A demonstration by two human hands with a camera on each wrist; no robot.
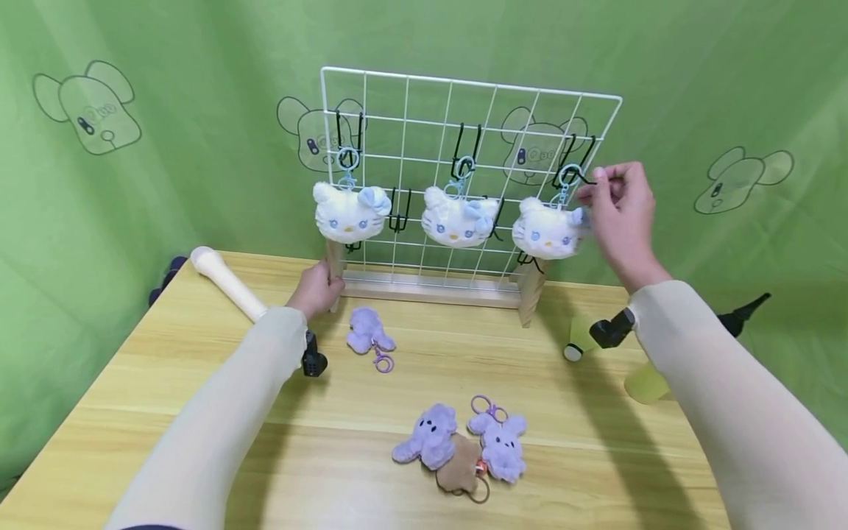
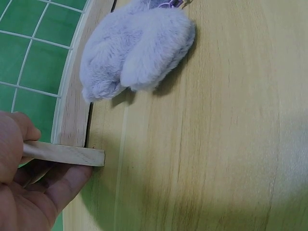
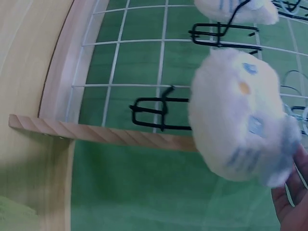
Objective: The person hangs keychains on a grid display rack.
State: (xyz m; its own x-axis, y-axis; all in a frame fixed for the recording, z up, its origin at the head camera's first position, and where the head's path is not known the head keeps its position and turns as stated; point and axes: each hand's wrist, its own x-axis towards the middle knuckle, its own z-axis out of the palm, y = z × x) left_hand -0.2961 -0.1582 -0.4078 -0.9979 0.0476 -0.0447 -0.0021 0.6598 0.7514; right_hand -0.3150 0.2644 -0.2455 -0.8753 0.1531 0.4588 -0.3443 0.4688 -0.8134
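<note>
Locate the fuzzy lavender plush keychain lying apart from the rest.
In the head view, left of centre, the fuzzy lavender plush keychain lies on the pale wooden tabletop, in front of the white wire rack, below and right of the person's left hand.

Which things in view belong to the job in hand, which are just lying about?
Likely the job:
wire grid rack
black hooks
white kitty plush keychains
possibly purple plush keychains and brown plush keychain

Apparently just lying about:
cream knob-ended rod
yellow-green objects

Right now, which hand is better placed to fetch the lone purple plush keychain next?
Probably the left hand: it grips the pale wooden leg near that keychain, while the right hand is raised beside the rightmost white plush cat head.
</note>
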